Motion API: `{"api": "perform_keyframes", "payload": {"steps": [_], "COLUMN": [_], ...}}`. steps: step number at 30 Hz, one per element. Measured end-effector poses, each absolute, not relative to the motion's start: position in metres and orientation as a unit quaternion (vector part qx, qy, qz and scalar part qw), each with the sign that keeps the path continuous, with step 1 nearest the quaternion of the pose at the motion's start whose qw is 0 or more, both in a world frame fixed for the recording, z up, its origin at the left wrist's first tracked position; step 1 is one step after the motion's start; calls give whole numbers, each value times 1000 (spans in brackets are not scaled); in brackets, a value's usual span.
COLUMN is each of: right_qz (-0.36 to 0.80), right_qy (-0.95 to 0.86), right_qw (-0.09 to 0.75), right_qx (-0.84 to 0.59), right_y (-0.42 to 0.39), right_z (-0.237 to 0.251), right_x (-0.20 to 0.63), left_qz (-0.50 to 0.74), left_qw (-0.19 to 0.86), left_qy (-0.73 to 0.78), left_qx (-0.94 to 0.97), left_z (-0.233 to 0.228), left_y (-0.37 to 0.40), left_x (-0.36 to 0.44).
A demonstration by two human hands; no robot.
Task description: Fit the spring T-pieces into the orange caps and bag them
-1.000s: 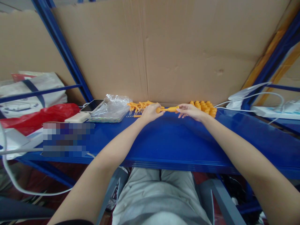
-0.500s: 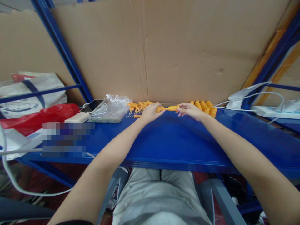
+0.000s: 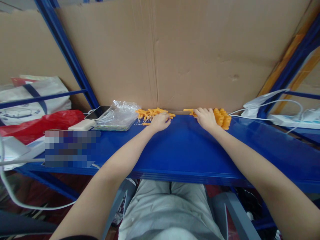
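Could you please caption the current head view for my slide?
Left hand at a pile of orange sticks, right hand at clustered orange pieces, on a blue tabletop.

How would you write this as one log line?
left hand: at loose orange pieces, grip unclear | right hand: at orange rod beside orange cluster, grip unclear | surface: blue shelf

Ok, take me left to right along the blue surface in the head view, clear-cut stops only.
Red plastic → clear plastic bag → pile of thin orange pieces → right hand → cluster of bumpy orange pieces.
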State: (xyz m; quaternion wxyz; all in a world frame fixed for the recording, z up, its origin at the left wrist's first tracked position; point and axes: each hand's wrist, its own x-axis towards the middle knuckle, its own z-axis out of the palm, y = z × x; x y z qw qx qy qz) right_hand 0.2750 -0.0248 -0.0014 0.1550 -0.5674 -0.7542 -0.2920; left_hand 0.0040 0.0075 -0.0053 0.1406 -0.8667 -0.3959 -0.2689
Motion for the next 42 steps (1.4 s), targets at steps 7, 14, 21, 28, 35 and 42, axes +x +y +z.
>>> {"api": "perform_keyframes", "payload": {"steps": [7, 14, 21, 28, 35, 42], "right_qz": [-269, -195, -146, -179, -216, -232], "right_qy": [-766, -764, -762, -745, -730, -726], "right_qw": [69, 97, 156, 117, 113, 51], "right_qx": [-580, -608, -611, -632, -638, -645], "right_y": [-25, -18, -7, -15, -27, -30], "right_z": [-6, -12, -14, -7, -7, -3], "right_x": [264, 279, 300, 291, 274, 265], "left_qz": [-244, -242, -249, -217, -195, -113], "left_qw": [123, 97, 84, 88, 97, 98], "left_qy": [-419, -424, -422, -435, -443, -476], "left_qx": [-866, -867, -867, -870, -870, -866], "left_z": [-2, -2, -3, -3, -2, 11], "left_y": [3, 3, 5, 3, 1, -15], "left_x": [7, 7, 6, 7, 8, 12]}}
